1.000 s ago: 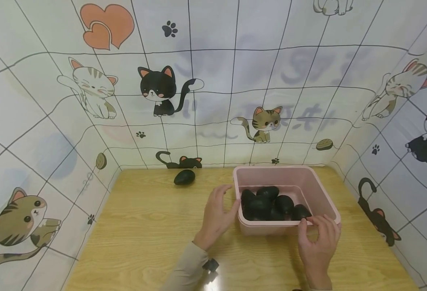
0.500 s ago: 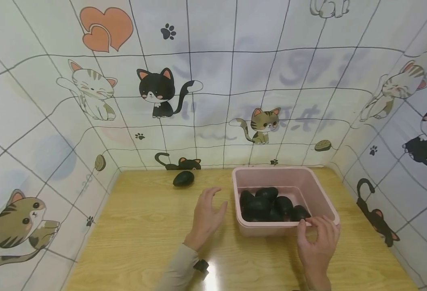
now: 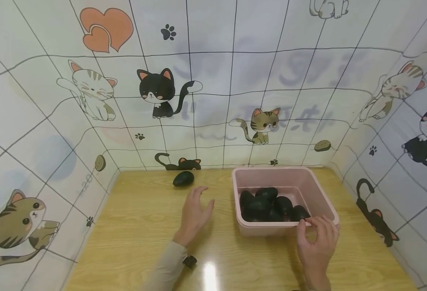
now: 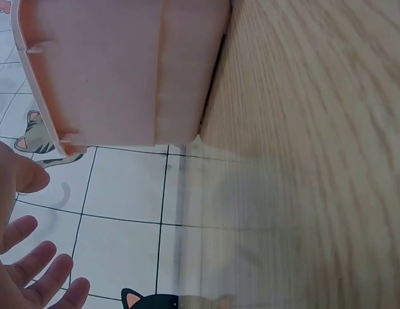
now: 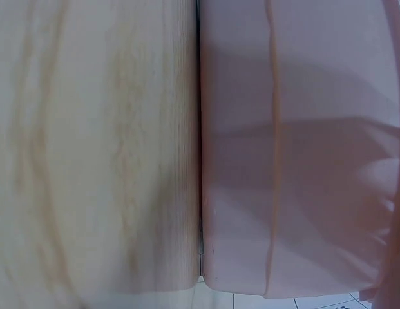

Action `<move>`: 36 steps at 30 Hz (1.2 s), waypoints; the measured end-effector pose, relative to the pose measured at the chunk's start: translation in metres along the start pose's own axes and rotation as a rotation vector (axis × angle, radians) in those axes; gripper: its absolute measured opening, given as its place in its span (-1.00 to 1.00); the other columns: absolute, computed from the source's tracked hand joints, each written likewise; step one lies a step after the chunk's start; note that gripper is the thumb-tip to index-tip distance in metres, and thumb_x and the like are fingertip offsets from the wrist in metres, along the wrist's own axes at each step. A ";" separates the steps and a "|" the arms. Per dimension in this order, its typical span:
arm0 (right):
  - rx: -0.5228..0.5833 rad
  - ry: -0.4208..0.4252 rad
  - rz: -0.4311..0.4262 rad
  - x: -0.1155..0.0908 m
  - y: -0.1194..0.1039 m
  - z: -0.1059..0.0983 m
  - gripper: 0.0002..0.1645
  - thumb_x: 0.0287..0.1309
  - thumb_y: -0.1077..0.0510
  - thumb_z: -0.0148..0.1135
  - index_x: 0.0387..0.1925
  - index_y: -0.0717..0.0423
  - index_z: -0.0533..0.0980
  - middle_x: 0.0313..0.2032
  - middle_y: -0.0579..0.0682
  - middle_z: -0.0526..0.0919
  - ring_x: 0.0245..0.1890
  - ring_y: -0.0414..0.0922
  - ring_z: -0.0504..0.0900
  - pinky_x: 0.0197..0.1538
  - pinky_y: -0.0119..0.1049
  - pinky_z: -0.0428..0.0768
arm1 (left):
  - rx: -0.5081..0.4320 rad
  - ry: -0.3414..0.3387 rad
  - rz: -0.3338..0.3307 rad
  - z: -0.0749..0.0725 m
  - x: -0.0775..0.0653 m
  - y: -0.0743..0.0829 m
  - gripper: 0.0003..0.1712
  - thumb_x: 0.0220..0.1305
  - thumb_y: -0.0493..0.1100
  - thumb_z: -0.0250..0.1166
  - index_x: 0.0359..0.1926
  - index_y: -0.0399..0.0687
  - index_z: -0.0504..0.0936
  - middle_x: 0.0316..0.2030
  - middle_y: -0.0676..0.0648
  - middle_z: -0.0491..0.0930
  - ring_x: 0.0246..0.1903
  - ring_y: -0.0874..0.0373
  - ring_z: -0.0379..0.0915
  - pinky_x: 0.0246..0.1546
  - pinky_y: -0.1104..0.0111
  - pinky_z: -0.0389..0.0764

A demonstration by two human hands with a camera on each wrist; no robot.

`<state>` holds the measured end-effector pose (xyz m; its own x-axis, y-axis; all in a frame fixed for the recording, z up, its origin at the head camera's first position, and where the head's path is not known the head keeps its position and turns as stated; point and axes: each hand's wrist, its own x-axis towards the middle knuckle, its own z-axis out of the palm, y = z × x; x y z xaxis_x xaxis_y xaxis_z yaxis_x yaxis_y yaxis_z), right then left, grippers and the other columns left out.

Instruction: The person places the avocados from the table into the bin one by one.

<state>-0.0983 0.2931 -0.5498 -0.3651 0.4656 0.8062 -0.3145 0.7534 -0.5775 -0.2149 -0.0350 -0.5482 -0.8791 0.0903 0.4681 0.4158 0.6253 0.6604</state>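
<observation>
A pink plastic bin (image 3: 271, 229) stands at the back right of the table, with several dark green avocados (image 3: 257, 208) piled in its left and front part. One more avocado (image 3: 183, 178) lies by the back wall, left of the bin. My right hand (image 3: 318, 240) grips the bin's front rim near the right corner, thumb outside and fingers over the edge. Left of the bin, my left hand (image 3: 194, 214) is held over the table with fingers spread and nothing in it. In the left wrist view, its loosely bent fingers (image 4: 42, 277) show beside the bin's side wall (image 4: 116, 77).
The wood-grain table (image 3: 140, 226) ends at walls covered in a cat-print grid sheet (image 3: 213, 81) at the back and both sides. A small black device (image 3: 190, 261) is on my left wrist.
My left hand has come away from the bin's left rim and moved left, toward the lone avocado. My right hand stays at the front rim, and the bin has not moved.
</observation>
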 end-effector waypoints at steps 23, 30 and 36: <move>-0.003 -0.016 -0.019 0.000 0.001 -0.001 -0.76 0.10 0.24 0.37 -0.37 0.44 0.62 -0.30 0.33 0.69 0.04 0.38 0.52 0.55 0.36 0.07 | 0.078 -0.010 -0.051 -0.018 0.028 -0.036 -0.43 0.37 -0.05 0.44 0.33 -0.08 0.57 0.28 -0.19 0.54 0.26 -0.19 0.54 0.16 -0.08 0.66; -0.005 -0.012 -0.026 -0.001 0.003 0.000 -0.77 0.09 0.25 0.39 -0.37 0.43 0.63 -0.30 0.32 0.69 0.03 0.37 0.52 0.53 0.36 0.09 | 0.105 0.001 -0.100 -0.018 0.032 -0.052 -0.42 0.33 -0.10 0.48 0.32 -0.11 0.58 0.30 -0.23 0.53 0.29 -0.25 0.52 0.10 -0.11 0.68; -0.006 -0.011 -0.027 -0.001 0.004 0.000 -0.77 0.10 0.25 0.38 -0.38 0.43 0.62 -0.31 0.32 0.69 0.03 0.37 0.52 0.53 0.38 0.07 | 0.112 0.020 -0.091 -0.018 0.036 -0.064 -0.43 0.32 -0.11 0.48 0.30 -0.15 0.59 0.28 -0.27 0.55 0.29 -0.28 0.52 0.11 -0.14 0.67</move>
<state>-0.0990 0.2961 -0.5527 -0.3657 0.4398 0.8203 -0.3197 0.7683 -0.5545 -0.2689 -0.0862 -0.5631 -0.9069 0.0146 0.4211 0.3049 0.7127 0.6318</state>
